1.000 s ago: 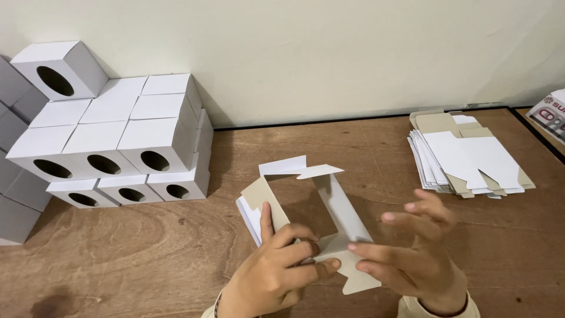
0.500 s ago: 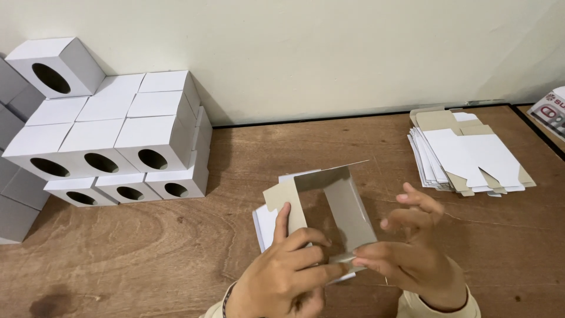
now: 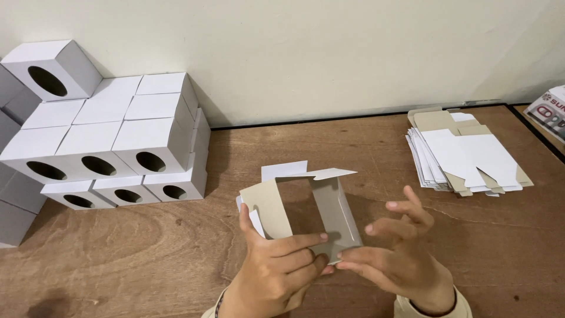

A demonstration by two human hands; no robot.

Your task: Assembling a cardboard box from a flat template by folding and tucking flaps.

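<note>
A half-folded cardboard box (image 3: 329, 206), white outside and grey-brown inside, is held open above the wooden table (image 3: 147, 265) with its flaps loose at the top. My left hand (image 3: 276, 274) grips its near left corner, thumb up along the left wall and fingers across the bottom edge. At the near right bottom corner my right hand (image 3: 400, 259) touches the box with its fingertips, the other fingers spread.
A stack of finished white cube boxes (image 3: 100, 141) with oval holes stands at the left against the wall. A pile of flat unfolded box blanks (image 3: 465, 156) lies at the right. A printed package (image 3: 550, 109) sits at the far right edge.
The box has been turned and squared up into an open tube. Both hands shifted to its near bottom edge, and the top flaps now stand apart.
</note>
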